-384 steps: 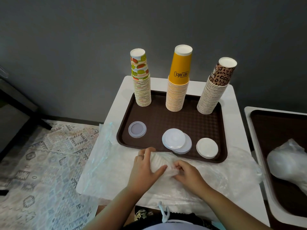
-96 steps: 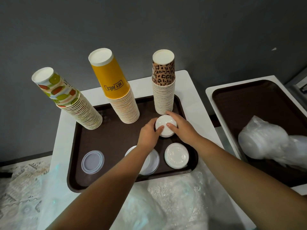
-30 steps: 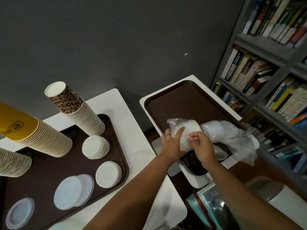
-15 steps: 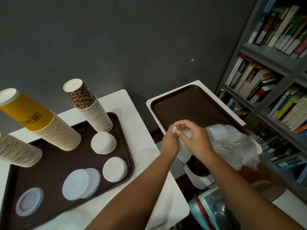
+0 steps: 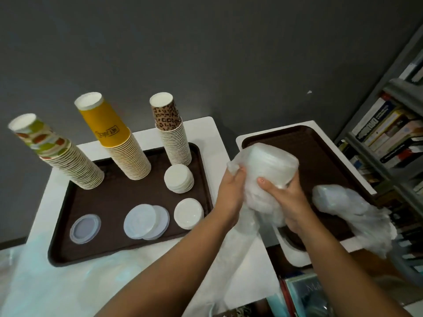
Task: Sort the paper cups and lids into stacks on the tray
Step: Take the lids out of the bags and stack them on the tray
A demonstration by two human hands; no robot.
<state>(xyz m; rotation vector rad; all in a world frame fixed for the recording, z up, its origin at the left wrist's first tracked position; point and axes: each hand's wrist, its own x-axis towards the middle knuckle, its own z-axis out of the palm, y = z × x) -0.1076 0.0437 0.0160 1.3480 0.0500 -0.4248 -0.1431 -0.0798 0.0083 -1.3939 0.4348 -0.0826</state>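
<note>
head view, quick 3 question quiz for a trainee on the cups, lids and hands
1. True or false: the yellow cup stack stands between the fruit-print cup stack and the leopard-print cup stack on the left tray.
2. What do the left hand and the right hand hold together?
A. a loose cup
B. a plastic bag of lids
C. a book
3. Fill in: the clear lid lies at the tray's near ____ corner.

Key: 1 true; 2 B; 3 left.
</note>
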